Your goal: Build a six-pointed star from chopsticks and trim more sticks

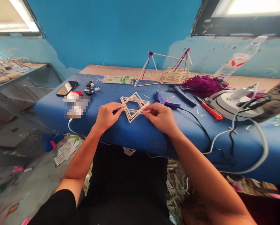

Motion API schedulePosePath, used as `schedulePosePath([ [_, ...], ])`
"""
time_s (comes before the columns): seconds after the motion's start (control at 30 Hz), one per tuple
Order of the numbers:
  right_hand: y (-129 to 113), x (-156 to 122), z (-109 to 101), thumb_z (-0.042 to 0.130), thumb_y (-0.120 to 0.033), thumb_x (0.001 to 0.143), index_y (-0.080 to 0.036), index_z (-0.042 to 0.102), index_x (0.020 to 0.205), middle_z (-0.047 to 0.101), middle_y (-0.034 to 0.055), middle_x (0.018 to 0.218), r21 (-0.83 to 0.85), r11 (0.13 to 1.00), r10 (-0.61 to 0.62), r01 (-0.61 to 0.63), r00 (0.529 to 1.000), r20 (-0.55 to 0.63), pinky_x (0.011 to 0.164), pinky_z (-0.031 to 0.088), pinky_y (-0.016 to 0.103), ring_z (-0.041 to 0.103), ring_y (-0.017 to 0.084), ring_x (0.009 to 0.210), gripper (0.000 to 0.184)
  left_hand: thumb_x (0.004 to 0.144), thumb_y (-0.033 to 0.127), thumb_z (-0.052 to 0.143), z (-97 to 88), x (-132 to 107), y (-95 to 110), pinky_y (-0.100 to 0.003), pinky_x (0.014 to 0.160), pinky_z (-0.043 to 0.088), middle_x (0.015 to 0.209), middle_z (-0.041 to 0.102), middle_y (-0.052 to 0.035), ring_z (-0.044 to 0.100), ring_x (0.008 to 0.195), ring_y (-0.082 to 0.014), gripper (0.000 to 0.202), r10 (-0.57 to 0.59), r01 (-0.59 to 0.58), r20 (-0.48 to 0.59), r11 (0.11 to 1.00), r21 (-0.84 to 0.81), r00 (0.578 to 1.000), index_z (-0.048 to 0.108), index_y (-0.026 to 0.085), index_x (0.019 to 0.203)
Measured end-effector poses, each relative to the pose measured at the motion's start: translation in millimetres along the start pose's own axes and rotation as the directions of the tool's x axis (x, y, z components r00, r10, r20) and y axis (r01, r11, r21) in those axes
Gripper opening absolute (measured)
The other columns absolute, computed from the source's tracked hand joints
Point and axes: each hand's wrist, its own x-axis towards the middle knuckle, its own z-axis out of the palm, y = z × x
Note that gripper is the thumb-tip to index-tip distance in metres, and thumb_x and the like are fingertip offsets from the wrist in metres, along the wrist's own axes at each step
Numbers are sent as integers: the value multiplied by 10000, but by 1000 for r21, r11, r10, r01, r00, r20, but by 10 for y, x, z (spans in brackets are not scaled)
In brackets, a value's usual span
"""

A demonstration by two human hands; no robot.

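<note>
While the left hand (109,116) pinches its left side, stick star (133,110) between both hands, right hand (160,118) pinching its right side, glue gun (169,103) farther right.

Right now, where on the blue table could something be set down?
The blue table looks bare between left hand, stick star, packaged sticks and black gadget. Crowded at right: glue gun, purple yarn, red cutter, white round device.

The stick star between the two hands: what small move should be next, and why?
Perhaps the right hand should release the stick star and reach for the blue glue gun: it lies just beyond that hand, while the left hand pinches the star's opposite side and could steady it.
</note>
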Motion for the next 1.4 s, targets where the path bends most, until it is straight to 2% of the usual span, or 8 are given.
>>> schedulePosePath([
  [0.07,3,-25,-3,776,-316,844,-239,844,912,701,37,867,-52,997,-60,60,998,-2,654,506,327,563,124,654,123,938,199,733,0,-2,-9,-384,954,653,1071,857,-71,822,1019,-248,103,4,-4,-11,1000,2,1000,836,204,947],
  [0.17,6,-50,3,765,-301,851,-224,841,963,738,72,1004,-33,997,-65,65,998,0,701,590,337,653,146,728,155,921,194,750,-13,-5,-10,-375,909,655,1045,858,-73,824,989,-251,81,2,-1,-21,1000,5,1000,831,199,916],
  [0.3,20,-71,16,782,-325,827,-199,812,1051,746,85,1019,-10,1000,-23,22,999,-50,672,633,346,684,163,721,260,897,226,782,-29,-32,5,-347,843,654,1002,858,-70,821,934,-240,61,-16,15,-49,999,-32,999,824,200,861],
  [0.4,29,-86,20,792,-328,807,-197,801,1037,748,88,1032,-7,1000,-16,16,998,-65,668,648,351,696,169,722,265,875,266,807,-30,-68,7,-338,802,659,973,855,-62,803,832,-212,87,-69,64,-87,996,-65,994,838,202,926],
  [0.5,34,-95,20,794,-334,803,-201,799,1020,755,88,1021,8,1000,-5,6,998,-60,677,653,358,712,180,734,255,859,291,822,-29,-92,1,-340,799,670,955,852,-55,787,777,-194,153,-119,110,-90,989,-97,989,847,201,980],
  [0.93,39,-100,10,803,-378,816,-208,792,989,764,80,966,-5,1000,18,-19,999,-52,692,642,361,720,195,747,242,827,308,829,-45,-110,-14,-346,831,701,975,859,-57,808,795,-199,185,-223,209,-78,965,-159,972,849,193,970],
  [1.2,23,-114,14,777,-296,796,-208,790,1003,773,73,967,-28,1000,8,-10,999,-45,713,642,360,711,184,726,225,779,337,857,-81,-90,-60,-358,900,705,971,859,-46,824,857,-218,246,-309,299,11,913,-277,951,850,198,982],
  [1.4,11,-122,12,754,-298,844,-212,821,976,771,78,960,-35,999,-29,27,998,-55,725,643,360,712,181,730,171,785,379,862,-110,-72,-55,-374,913,702,975,861,-50,827,894,-235,264,-340,337,52,879,-337,939,858,195,975],
])
